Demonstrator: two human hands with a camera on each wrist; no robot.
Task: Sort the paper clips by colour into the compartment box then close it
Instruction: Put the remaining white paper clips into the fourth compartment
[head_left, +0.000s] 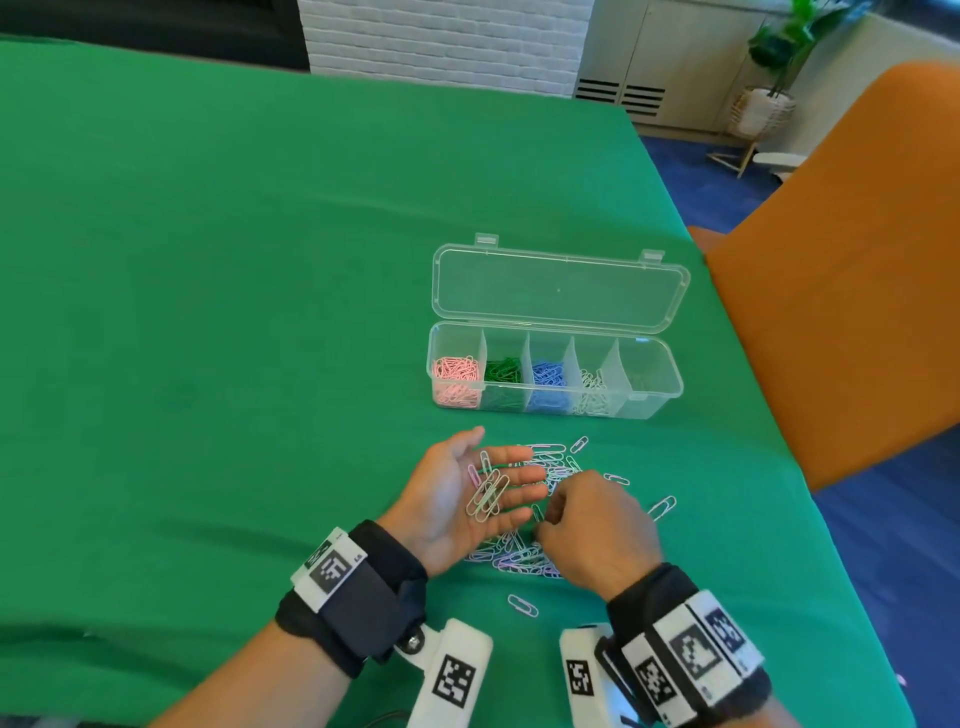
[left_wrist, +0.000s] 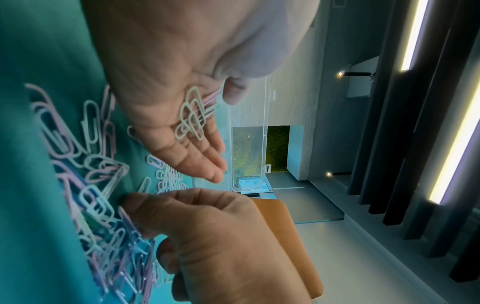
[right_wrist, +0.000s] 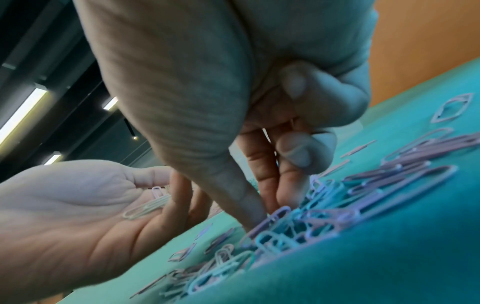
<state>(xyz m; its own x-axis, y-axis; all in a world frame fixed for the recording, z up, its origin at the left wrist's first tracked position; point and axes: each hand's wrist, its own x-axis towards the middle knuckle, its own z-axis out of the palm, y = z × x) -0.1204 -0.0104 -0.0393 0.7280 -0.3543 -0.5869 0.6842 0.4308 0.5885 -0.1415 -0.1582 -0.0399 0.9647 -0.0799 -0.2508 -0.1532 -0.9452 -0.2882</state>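
My left hand (head_left: 457, 499) lies palm up and flat above the green cloth, and several pale paper clips (head_left: 488, 493) (left_wrist: 192, 117) (right_wrist: 145, 207) rest loose on its palm. Just right of it my right hand (head_left: 550, 517) reaches down with curled fingers. Its thumb (right_wrist: 249, 214) and forefinger pinch a clip at the edge of the pile of pale clips (head_left: 524, 556) (right_wrist: 324, 218). Behind the pile stands the clear compartment box (head_left: 655, 397), its lid (head_left: 561, 288) folded back. From the left, its compartments hold pink (head_left: 457, 376), green (head_left: 503, 370), blue (head_left: 548, 374) and white (head_left: 592, 387) clips.
A stray clip (head_left: 522, 605) lies near my wrists and another one (head_left: 662, 506) to the right of the pile. An orange chair (head_left: 841, 286) stands against the table's right edge. Green cloth (head_left: 234, 312) stretches away to the left and behind the box.
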